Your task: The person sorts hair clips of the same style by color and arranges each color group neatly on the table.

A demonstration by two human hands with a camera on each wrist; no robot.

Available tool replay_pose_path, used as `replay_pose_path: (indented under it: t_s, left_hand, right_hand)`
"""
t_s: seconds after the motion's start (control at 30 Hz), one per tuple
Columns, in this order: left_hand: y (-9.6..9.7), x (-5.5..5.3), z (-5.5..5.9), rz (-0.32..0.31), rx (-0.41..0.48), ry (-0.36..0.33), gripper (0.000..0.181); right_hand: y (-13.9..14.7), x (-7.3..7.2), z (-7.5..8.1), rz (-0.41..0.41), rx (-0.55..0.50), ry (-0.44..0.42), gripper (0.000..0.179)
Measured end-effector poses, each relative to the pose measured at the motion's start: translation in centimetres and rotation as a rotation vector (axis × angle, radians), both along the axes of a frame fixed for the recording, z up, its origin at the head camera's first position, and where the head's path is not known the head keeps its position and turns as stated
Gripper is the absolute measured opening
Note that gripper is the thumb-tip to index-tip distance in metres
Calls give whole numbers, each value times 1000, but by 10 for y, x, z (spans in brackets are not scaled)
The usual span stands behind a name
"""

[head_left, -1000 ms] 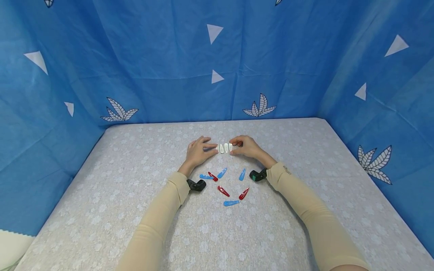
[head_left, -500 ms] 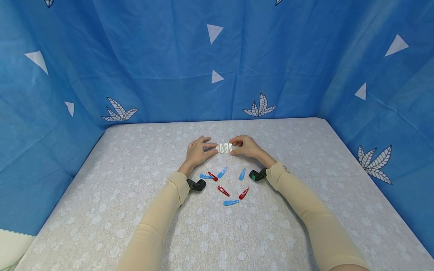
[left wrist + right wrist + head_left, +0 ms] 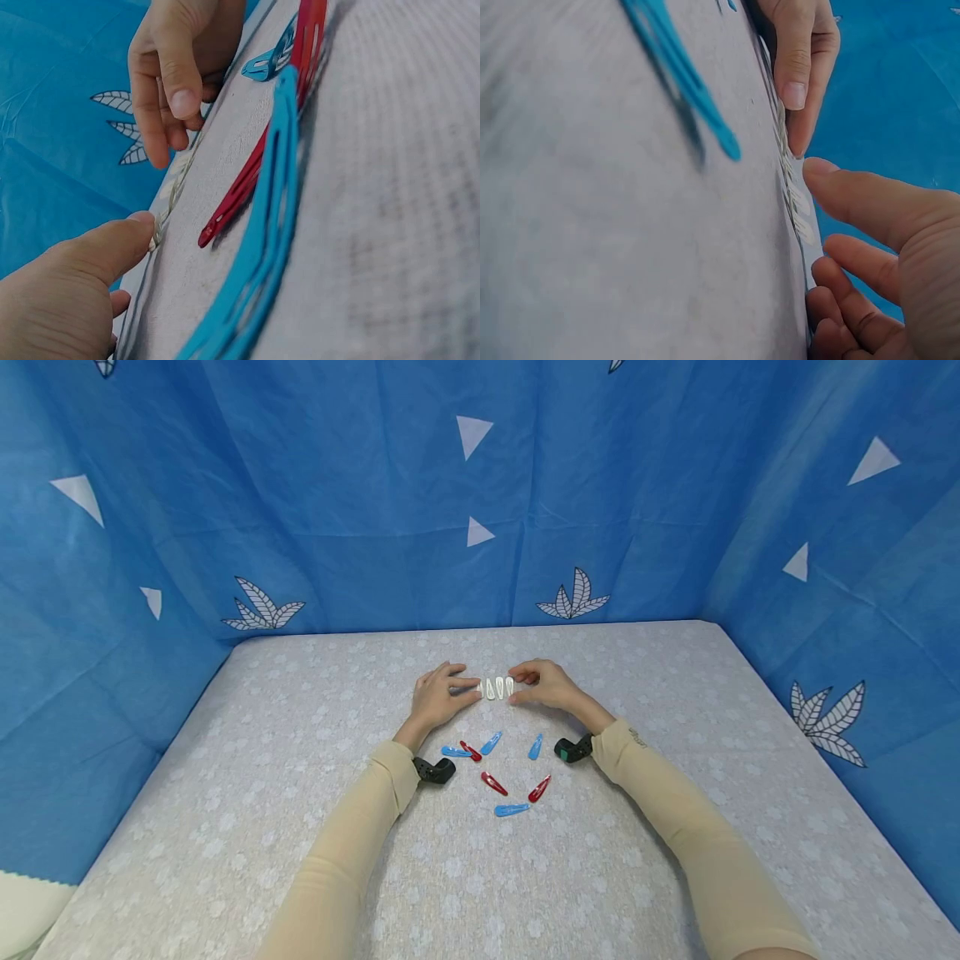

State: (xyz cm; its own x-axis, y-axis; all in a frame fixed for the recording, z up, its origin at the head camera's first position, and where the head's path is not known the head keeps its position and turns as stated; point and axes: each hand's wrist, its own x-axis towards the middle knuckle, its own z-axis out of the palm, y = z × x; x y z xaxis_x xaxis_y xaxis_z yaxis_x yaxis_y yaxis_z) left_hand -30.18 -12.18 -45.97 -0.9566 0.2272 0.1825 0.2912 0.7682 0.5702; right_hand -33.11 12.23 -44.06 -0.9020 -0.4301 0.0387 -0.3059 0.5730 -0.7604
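Observation:
Several white snap hair clips (image 3: 499, 687) lie side by side in a short row on the table. At the row's left end my left hand (image 3: 438, 695) pinches the outermost clip lengthwise between thumb and forefinger, partly covering it. My right hand (image 3: 549, 685) is just beyond the right end, thumb and forefinger spread and its other fingers loosely curled. The right wrist view shows a gap between those right fingertips (image 3: 821, 166) and the white clips (image 3: 801, 217). Nearer the body lie blue hair clips (image 3: 512, 810) and red hair clips (image 3: 493, 783), scattered.
A pale floral cloth covers the table (image 3: 600, 877). Blue curtain (image 3: 360, 493) hangs behind and along both sides. A red clip (image 3: 471, 751) overlaps a blue clip (image 3: 454, 752) near the left wrist. Black wrist cameras (image 3: 435, 770) sit low over the cloth.
My right hand has shifted very slightly right, away from the end white clip. The left hand and the coloured clips stay where they were.

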Motion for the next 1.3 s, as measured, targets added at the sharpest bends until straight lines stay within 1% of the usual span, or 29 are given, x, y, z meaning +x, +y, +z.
replay_pose_path:
  t_s: [0.1,0.3,0.43,0.57,0.7,0.8,0.97,1.03,1.13,1.2,1.3]
  left_hand:
    - [1,0,0,-1,-2,6,39]
    - [1,0,1,-2,2,-7,38]
    - [0,0,0,-8,6,-12,40]
    - [-2,1,1,-23,48,-24,42]
    - [-6,5,3,-45,118,-53,46]
    - [-8,8,5,-63,170,-89,48]
    - [-12,16,7,-95,242,-153,52]
    - [-13,20,8,-111,260,-179,54]
    - [-13,28,10,-136,261,-208,59]
    - [-12,35,12,-159,261,-216,61]
    - [-9,47,18,-201,274,-198,62]
  right_hand:
    - [4,3,1,-2,-21,4,56]
    - [13,11,7,2,-54,12,54]
    - [18,19,10,-21,-59,11,53]
    - [22,31,14,-38,-73,13,52]
    - [27,47,17,-22,-102,34,53]
    - [32,56,20,-11,-114,48,53]
    - [38,69,22,-14,-109,55,53]
    - [40,74,22,-12,-108,51,53]
    - [43,82,23,0,-107,57,54]
    - [45,87,24,7,-101,65,54]
    - [47,94,25,12,-97,78,54]
